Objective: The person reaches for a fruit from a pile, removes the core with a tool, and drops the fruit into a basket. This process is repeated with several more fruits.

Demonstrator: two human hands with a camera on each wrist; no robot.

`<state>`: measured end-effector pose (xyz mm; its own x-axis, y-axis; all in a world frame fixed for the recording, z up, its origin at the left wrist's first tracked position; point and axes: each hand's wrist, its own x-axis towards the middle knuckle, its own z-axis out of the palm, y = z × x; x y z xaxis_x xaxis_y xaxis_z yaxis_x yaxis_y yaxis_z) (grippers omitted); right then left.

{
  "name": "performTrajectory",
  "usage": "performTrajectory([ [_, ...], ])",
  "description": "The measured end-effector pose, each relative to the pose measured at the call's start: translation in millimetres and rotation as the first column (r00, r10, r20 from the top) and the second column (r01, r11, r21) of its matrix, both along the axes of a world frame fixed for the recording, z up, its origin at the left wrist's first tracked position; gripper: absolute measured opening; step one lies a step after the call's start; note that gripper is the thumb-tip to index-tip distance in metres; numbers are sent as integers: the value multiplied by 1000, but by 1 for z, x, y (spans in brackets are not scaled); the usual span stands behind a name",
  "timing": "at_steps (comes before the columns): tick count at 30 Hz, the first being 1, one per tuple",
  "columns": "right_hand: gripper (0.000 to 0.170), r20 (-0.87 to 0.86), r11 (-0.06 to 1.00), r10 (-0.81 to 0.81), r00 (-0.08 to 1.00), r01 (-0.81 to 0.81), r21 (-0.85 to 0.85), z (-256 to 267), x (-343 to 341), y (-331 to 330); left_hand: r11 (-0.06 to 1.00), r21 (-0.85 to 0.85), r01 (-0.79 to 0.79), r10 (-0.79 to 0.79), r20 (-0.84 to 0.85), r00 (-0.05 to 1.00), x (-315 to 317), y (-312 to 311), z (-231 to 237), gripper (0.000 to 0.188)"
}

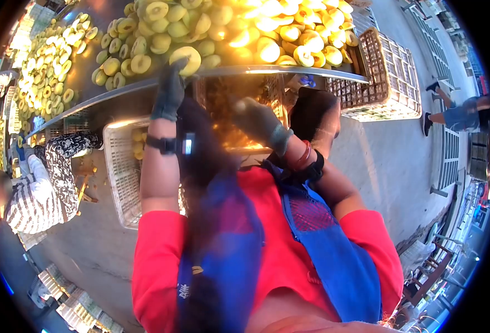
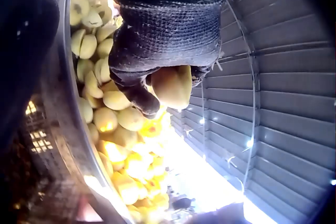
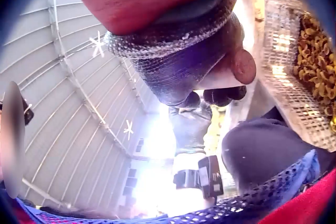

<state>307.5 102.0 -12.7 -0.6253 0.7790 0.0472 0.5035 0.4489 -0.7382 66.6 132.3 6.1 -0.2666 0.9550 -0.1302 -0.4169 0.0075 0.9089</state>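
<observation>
L hand w/ fruit, R hand blurry

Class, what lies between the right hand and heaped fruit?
The head view shows a metal table rim and part of a crate between the right hand and fruit.

White lettering on the blue vest cannot be clearly read.

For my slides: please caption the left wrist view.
A gloved left hand grips a yellow fruit beside a heap of cut fruit.
</observation>
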Motion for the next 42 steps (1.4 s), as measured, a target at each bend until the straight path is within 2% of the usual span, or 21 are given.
performTrajectory([
  [2, 23, -23, 998, -4, 1000, 6, 67, 24, -10, -1, 995, 72, 69, -71, 37, 997, 27, -27, 33, 37],
  [3, 24, -16, 974, 40, 999, -35, 225, 32, -14, -1, 989, 110, 100, -107, 52, 993, 37, -38, 43, 37],
  [6, 24, -98, 962, -3, 995, 30, 273, 50, -18, -6, 990, 143, 4, 8, -80, 997, 55, -55, 44, 38],
  [8, 26, -180, 965, -20, 983, 66, 255, 41, -18, -8, 965, 259, 25, 19, -167, 986, 59, -61, 35, 44],
  [10, 26, -175, 965, -32, 984, 76, 251, 49, -15, -12, 940, 339, 46, 34, -227, 973, 63, -67, 34, 49],
  [13, 27, -152, 967, -59, 987, 95, 236, 49, -13, -19, 945, 326, 28, 114, -410, 905, 78, -79, 46, 55],
  [16, 27, -149, 982, -73, 986, 98, 162, 54, -10, -25, 904, 427, 10, 234, -515, 825, 87, -80, 45, 55],
  [19, 24, -320, 996, -93, 943, 91, -22, 68, -7, -31, 892, 450, -49, 312, -532, 787, 102, -87, 56, 53],
  [22, 23, -390, 977, -76, 918, -9, -211, 69, -9, -33, 875, 483, -37, 306, -492, 815, 107, -87, 58, 50],
  [25, 22, -343, 960, -45, 938, -55, -274, 73, -7, -34, 871, 486, -75, 332, -469, 818, 110, -86, 60, 48],
  [26, 23, -335, 902, -71, 940, -83, -424, 77, -6, -35, 877, 476, -69, 331, -493, 805, 111, -88, 64, 48],
  [28, 24, -306, 714, -119, 945, -133, -688, 91, -4, -35, 889, 454, -57, 326, -540, 776, 113, -93, 73, 48],
  [31, 26, -341, 718, -93, 935, -175, -674, 108, -1, -37, 874, 485, -43, 348, -562, 751, 114, -92, 75, 49],
  [34, 30, -325, 915, -7, 946, -125, -384, 81, -7, -40, 901, 429, -62, 262, -424, 867, 113, -89, 64, 49],
  [37, 30, -407, 826, -9, 913, -222, -517, 78, -4, -38, 872, 487, -45, 295, -450, 843, 110, -85, 53, 51],
  [40, 28, -342, 659, -52, 938, -225, -718, 103, 2, -36, 881, 473, 5, 258, -489, 834, 107, -84, 53, 54],
  [42, 27, -382, 886, 51, 923, -218, -409, 59, -5, -36, 884, 466, 37, 193, -436, 879, 106, -81, 50, 56],
])
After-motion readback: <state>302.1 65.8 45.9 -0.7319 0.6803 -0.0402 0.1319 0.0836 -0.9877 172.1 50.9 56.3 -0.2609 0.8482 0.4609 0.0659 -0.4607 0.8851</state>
